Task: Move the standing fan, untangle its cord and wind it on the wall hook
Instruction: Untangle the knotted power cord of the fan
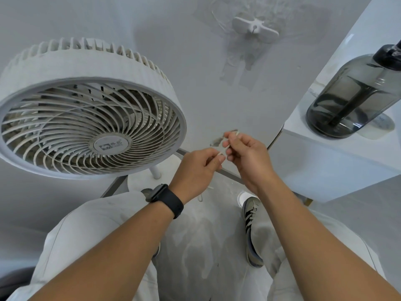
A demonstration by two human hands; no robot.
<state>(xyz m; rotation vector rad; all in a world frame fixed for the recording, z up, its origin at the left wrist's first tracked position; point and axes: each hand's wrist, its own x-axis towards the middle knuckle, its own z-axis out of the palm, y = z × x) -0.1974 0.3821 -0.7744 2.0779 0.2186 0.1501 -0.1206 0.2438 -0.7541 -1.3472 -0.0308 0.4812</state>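
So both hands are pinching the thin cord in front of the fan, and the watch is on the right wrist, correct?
Not quite. The head view shows the watch on the left wrist. The rest holds: the left hand and right hand both pinch the thin cord beside the fan.

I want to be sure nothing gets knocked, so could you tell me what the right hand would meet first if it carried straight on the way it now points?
The right hand, pinching the thin pale cord, points up and leftward. Probably the bare grey wall comes first; the white plastic wall hook sits higher and to the right. Depth is unclear from one view.
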